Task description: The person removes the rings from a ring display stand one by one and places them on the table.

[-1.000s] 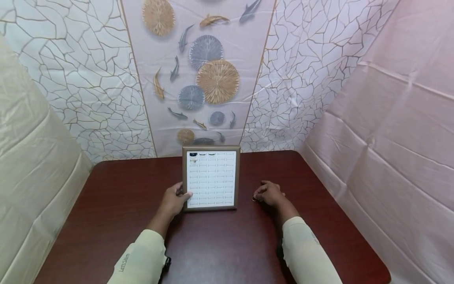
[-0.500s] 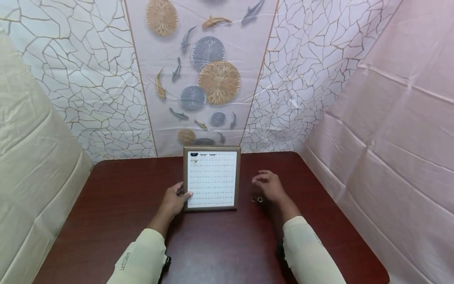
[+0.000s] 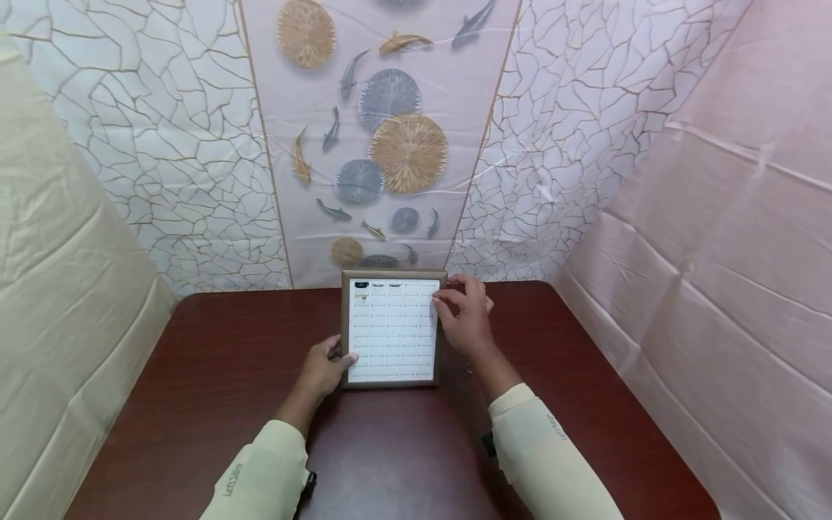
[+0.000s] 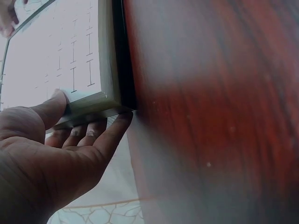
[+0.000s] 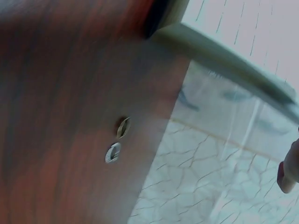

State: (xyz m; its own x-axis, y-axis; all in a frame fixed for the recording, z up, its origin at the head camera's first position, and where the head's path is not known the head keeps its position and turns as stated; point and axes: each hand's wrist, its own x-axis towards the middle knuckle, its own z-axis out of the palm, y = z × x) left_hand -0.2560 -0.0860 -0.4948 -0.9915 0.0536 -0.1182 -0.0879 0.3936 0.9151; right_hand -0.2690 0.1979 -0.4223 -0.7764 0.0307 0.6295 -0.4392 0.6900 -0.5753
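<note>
A framed white ring display board (image 3: 393,341) stands on the table, with several rings in its slots at the upper left, among them a wide black ring (image 3: 361,284). My left hand (image 3: 323,372) grips its lower left edge, thumb on the front and fingers behind. At the upper right edge, my right hand (image 3: 469,318) has thumb and index finger pinched together on what appears to be a ring, mostly hidden by the fingertips. Below, in the right wrist view, a gold-toned ring (image 5: 123,127) and a silver ridged ring (image 5: 113,152) lie on the table.
The dark red-brown wooden table (image 3: 214,375) has rounded corners. Behind it hangs a patterned cloth (image 3: 195,180) with fish and discs. Plain pale cloths (image 3: 702,245) slope down along both sides.
My right hand has lifted from the rings on the table and moved up and left to the board's upper right edge. The left hand keeps its grip on the board.
</note>
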